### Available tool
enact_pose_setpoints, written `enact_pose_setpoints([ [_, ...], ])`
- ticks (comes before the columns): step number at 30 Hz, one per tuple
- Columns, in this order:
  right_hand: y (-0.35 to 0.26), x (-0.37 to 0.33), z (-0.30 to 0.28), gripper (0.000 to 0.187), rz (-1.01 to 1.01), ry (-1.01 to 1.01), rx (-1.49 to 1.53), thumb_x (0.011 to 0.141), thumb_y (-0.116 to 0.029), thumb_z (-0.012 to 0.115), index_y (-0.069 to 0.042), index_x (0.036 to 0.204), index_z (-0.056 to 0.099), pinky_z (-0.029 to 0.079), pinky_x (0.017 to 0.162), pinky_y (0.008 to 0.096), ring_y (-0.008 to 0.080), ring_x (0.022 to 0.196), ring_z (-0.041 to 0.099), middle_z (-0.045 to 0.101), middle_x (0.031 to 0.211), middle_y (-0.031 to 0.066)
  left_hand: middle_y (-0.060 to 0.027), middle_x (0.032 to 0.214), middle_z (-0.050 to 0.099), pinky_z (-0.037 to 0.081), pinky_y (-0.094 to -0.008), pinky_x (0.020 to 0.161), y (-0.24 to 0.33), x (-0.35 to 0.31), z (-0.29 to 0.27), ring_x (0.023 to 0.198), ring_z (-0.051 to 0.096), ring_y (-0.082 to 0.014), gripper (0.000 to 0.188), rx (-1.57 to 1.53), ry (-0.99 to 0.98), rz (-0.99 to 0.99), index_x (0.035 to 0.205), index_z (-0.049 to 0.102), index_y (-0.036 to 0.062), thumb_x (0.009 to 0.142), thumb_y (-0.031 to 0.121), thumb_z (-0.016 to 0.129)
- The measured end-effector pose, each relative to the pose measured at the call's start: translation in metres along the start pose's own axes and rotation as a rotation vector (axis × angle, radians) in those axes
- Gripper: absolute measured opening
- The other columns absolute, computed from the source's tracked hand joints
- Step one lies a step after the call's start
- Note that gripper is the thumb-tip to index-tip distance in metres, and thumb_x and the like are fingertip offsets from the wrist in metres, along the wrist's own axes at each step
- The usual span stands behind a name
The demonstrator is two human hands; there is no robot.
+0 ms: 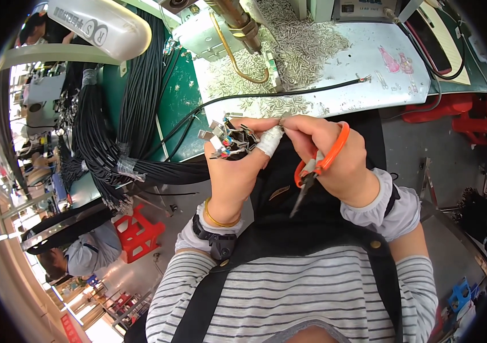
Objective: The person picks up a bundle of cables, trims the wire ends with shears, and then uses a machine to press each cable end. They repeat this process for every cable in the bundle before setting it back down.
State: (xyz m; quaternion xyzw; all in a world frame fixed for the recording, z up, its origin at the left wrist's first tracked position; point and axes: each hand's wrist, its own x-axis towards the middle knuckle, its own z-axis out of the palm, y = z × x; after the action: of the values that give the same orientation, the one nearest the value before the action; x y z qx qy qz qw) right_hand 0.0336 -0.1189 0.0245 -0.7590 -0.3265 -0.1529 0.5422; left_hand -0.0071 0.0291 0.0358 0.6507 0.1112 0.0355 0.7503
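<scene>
My left hand (232,177) is closed around the end of a bundle of black cables (177,172), whose metal connectors and coloured wire ends (233,140) stick out above the palm. White tape (269,140) wraps its thumb. In my right hand (340,160) hang orange-handled scissors (343,143), their dark blades pointing down toward my lap. The fingertips of both hands meet at a small metal piece (283,118), partly hidden by the fingers. Beyond them, a black cable (289,92) with a stripped end lies across the white work surface (363,98).
A press machine (246,34) stands over a large pile of small metal pieces (300,46). More cable bundles (97,126) lie on the green bench at left. A white lamp (103,26) overhangs it. Red stools (140,234) and another person (92,251) are at left.
</scene>
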Motion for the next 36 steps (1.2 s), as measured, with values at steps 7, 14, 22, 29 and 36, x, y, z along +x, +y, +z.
enact_pose_setpoints([
  [7, 0.002, -0.006, 0.008, 0.011, 0.172, -0.005, 0.101, 0.08, 0.002, 0.055, 0.003, 0.09, 0.05, 0.046, 0.05, 0.0206, 0.0115, 0.058, 0.057, 0.056, 0.074, 0.0056, -0.0024, 0.071, 0.055, 0.036, -0.0161, 0.051, -0.002, 0.0, 0.012, 0.058, 0.048, -0.0048, 0.016, 0.321, 0.031, 0.294, 0.088, 0.058, -0.002, 0.073, -0.003, 0.062],
  [14, 0.004, 0.001, 0.004, 0.01, 0.564, -0.097, 0.759, 0.083, -0.004, 0.054, 0.003, 0.088, 0.049, 0.048, 0.054, 0.0222, 0.0137, 0.061, 0.057, 0.054, 0.081, 0.0049, -0.0025, 0.073, 0.055, 0.035, -0.0169, 0.05, 0.009, 0.001, 0.0, 0.058, 0.047, -0.0048, 0.016, -0.117, -0.042, -0.181, 0.088, 0.057, -0.0013, 0.073, -0.003, 0.062],
  [22, -0.005, -0.002, -0.014, 0.026, 0.479, -0.427, 0.0, 0.074, -0.018, 0.067, 0.0, 0.067, 0.05, 0.039, 0.042, 0.0265, 0.0159, 0.046, 0.054, 0.047, 0.051, 0.0059, -0.0014, 0.072, 0.053, 0.034, -0.0174, 0.048, 0.011, -0.001, 0.001, 0.056, 0.044, -0.0048, 0.014, -0.157, -0.025, -0.116, 0.087, 0.057, -0.001, 0.074, -0.003, 0.061],
  [29, -0.002, -0.013, 0.001, 0.03, 0.47, -0.331, -0.12, 0.071, -0.018, 0.069, 0.0, 0.06, 0.047, 0.035, 0.039, 0.0301, 0.0169, 0.04, 0.05, 0.043, 0.046, 0.0085, -0.002, 0.07, 0.052, 0.034, -0.019, 0.047, 0.012, 0.003, 0.003, 0.053, 0.044, -0.0059, 0.012, -0.092, 0.016, -0.109, 0.087, 0.057, 0.0001, 0.075, -0.001, 0.06],
  [36, 0.006, -0.002, -0.002, 0.024, 0.832, -0.172, 0.45, 0.08, -0.016, 0.059, 0.0, 0.067, 0.048, 0.036, 0.038, 0.0266, 0.0107, 0.042, 0.049, 0.045, 0.048, 0.0046, -0.0042, 0.065, 0.051, 0.033, -0.0227, 0.043, -0.001, 0.053, -0.011, 0.047, 0.042, -0.0096, 0.015, -0.344, -0.094, -0.312, 0.088, 0.055, -0.0001, 0.075, 0.003, 0.06],
])
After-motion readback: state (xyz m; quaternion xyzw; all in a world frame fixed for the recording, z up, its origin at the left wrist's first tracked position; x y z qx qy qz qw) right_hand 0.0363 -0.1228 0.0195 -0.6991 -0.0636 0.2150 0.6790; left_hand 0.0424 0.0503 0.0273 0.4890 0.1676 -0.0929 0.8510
